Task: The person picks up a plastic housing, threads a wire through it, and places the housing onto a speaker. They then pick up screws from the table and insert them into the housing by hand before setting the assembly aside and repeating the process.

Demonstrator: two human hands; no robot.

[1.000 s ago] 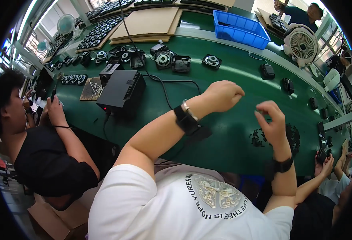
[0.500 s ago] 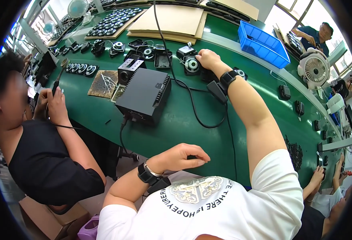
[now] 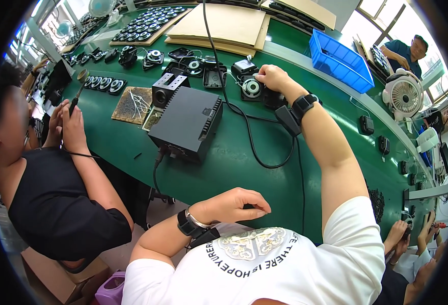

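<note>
Across the green bench, my right hand (image 3: 277,79) reaches to a cluster of speaker parts. Its fingers are curled, with the tips beside a round speaker (image 3: 251,88) in a square black frame. What they grip, if anything, is hidden. A dark housing (image 3: 272,97) shows just under this hand. Behind the speaker sits a black box-shaped part (image 3: 244,66) with a white lead. My left hand (image 3: 235,204) hovers near the bench's front edge, fingers bent and thumb apart, holding nothing. An open black housing (image 3: 214,77) lies left of the speaker.
A black power unit (image 3: 186,123) stands mid-bench, its black cable (image 3: 254,152) looping toward my right forearm. A blue bin (image 3: 340,63) and a fan (image 3: 403,95) are at the back right. At left, a co-worker (image 3: 71,203) holds a soldering iron (image 3: 74,103).
The whole view has shifted slightly. My right hand stays by the speaker and my left hand keeps its bent pose. The co-worker's hands at left have come closer together.
</note>
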